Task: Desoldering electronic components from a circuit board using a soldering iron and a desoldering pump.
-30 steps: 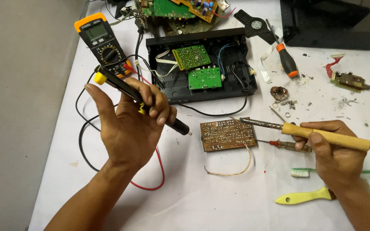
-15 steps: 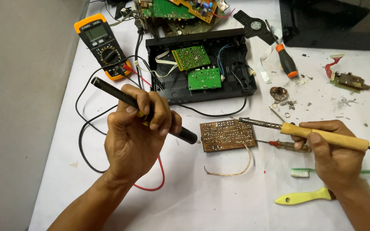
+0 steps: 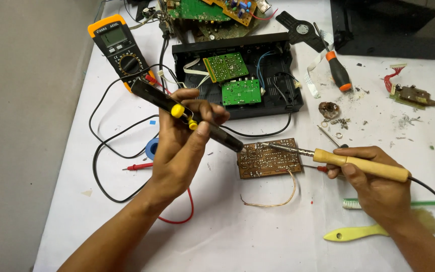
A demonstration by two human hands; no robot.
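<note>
Left hand [image 3: 179,151] closed around a black desoldering pump [image 3: 187,117], fingers wrapped over the barrel, thumb lying near the yellow button on its side; the pump runs slantwise from upper left to lower right, its tip down at the upper left corner of the brown circuit board [image 3: 269,158], touching or very nearly so, cannot tell which; right hand [image 3: 376,189] closed in a pen-like grip on the wooden handle of a soldering iron [image 3: 328,157], fingers curled under, thumb on top; the iron's metal shaft reaches leftward over the board's upper edge, tip meeting the pump tip at that same corner; black cord trails from the handle off to the right; the brown board lies flat on the white-covered table [image 3: 258,236], between the two hands, a thin bare wire [image 3: 278,199] looping from its lower edge; behind the board an open black case [image 3: 237,75] holding two green boards; further left a yellow-cased multimeter [image 3: 119,48], its black leads curling across the table, a red lead passing under the left wrist; a red probe [image 3: 138,166] lies left of that hand, a roll of blue tape [image 3: 152,148] just behind it; near the right hand a green-handled toothbrush [image 3: 399,203] and a yellow plastic tool [image 3: 358,232]; an orange-and-black screwdriver [image 3: 338,75] right of the case; metal scraps scattered about.
</note>
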